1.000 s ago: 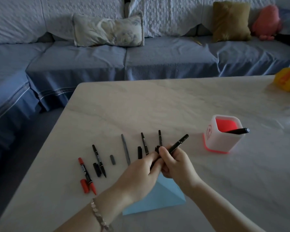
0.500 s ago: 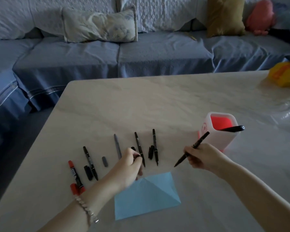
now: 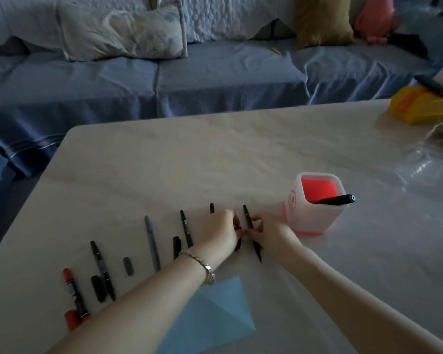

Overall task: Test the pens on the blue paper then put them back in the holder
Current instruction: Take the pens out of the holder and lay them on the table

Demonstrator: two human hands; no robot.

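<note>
Tabletop (image 3: 215,154): smooth, marble-veined, soft sheen; glossy clear film (image 3: 420,169) wrinkled along right edge. Pens (image 3: 186,228) and caps (image 3: 176,247) near front edge: matt black plastic, one grey, one red-ended. Holder (image 3: 315,221): translucent white plastic, smooth, red within. Paper (image 3: 215,315) at front edge: matt blue, creased. Bracelet (image 3: 207,269): bright metal links. Sofa (image 3: 215,80) beyond far edge: blue cloth, rumpled; quilted white cloth above. Box (image 3: 420,111), far right corner: yellow, material unclear.

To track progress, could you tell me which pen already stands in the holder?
The black pen leaning over the right rim of the white holder; the other pens are all outside it, on the table.
</note>
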